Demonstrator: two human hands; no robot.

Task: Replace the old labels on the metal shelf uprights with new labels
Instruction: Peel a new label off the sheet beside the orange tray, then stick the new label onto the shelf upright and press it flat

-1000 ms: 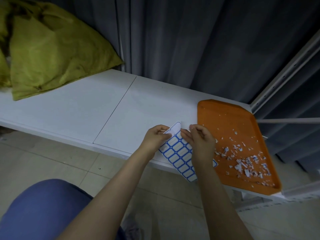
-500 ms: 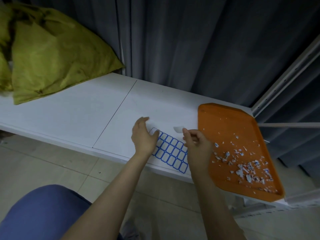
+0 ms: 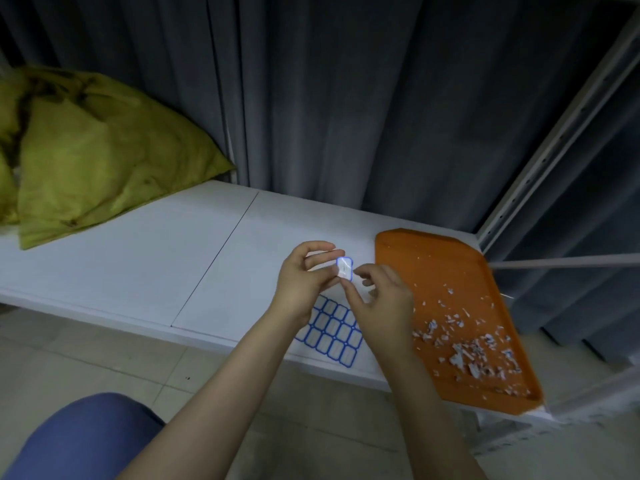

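Observation:
A single blue-bordered white label (image 3: pixel 345 267) is held up above the white shelf (image 3: pixel 138 271), pinched between the fingertips of both hands. My left hand (image 3: pixel 304 282) grips its left edge; my right hand (image 3: pixel 379 299) pinches its lower right corner. The sheet of blue-bordered labels (image 3: pixel 330 329) lies flat on the shelf near the front edge, partly hidden under my wrists. The perforated grey metal upright (image 3: pixel 561 126) rises at the right, apart from both hands.
An orange tray (image 3: pixel 415 258) holding several scraps of torn old label sits right of the sheet. A yellow-green sack (image 3: pixel 93 157) lies on the shelf's left end. Dark curtains hang behind. A blue-clad knee (image 3: pixel 79 441) is at bottom left over the tiled floor.
The label sheet was put down flat on the shelf. My right hand peeled one label off, and both hands have risen and now hold that label between them.

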